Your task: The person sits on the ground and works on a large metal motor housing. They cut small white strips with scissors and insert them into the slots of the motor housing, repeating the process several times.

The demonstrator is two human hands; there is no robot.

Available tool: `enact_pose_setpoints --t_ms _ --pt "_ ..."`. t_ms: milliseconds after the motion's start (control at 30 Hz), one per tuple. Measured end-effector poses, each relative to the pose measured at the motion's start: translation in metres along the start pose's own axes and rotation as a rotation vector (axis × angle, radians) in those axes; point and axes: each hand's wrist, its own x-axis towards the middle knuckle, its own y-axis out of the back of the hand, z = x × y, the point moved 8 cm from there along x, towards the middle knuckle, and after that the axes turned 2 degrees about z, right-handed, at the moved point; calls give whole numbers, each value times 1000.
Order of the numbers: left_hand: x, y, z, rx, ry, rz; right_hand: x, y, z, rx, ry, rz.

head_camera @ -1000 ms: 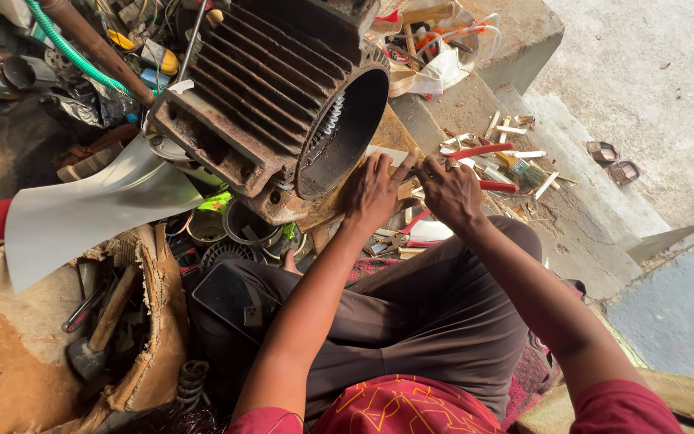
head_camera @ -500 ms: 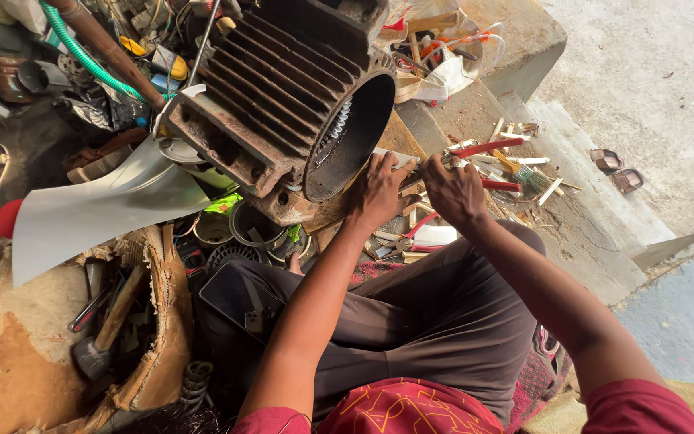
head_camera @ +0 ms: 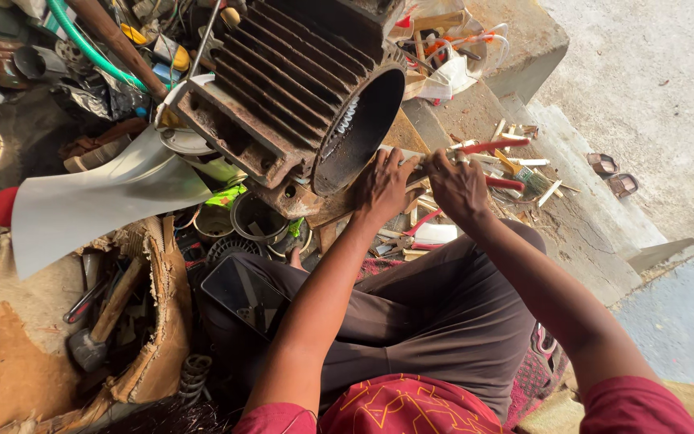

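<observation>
A big rusty finned motor housing [head_camera: 283, 96] lies on its side, its round open end [head_camera: 359, 128] facing my hands. My left hand [head_camera: 381, 189] rests just right of that opening, its fingers curled over a pale flat strip [head_camera: 408, 155]. My right hand [head_camera: 455, 186] is close beside it, closed around a red-handled tool [head_camera: 493, 146] whose two handles stick out to the right. The tool's jaws are hidden by my fingers. Both forearms reach out over my lap in dark trousers [head_camera: 435, 313].
A pale fan blade [head_camera: 98, 197] juts left from under the motor. A torn cardboard box [head_camera: 150, 321] with a hammer [head_camera: 94, 329] stands at the lower left. Small tools and sticks litter the concrete step [head_camera: 524, 173]. A green hose [head_camera: 90, 48] and scrap lie behind.
Both hands stay together at the motor's open end, with only small finger movements. The view has shifted slightly.
</observation>
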Motion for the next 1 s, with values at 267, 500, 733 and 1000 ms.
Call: enact_pose_setpoints --t_ms 267,500,733,1000 --pt "2 -1 -2 99 -16 88 -11 4 -2 63 2 -29" --pt "1 -4 0 47 25 -14 -18 4 -8 -30 49 -64" --pt "3 -7 0 141 -35 69 -22 7 -12 -42 67 -11" --pt "-4 7 5 11 -133 214 -41 33 -10 284 -55 151"
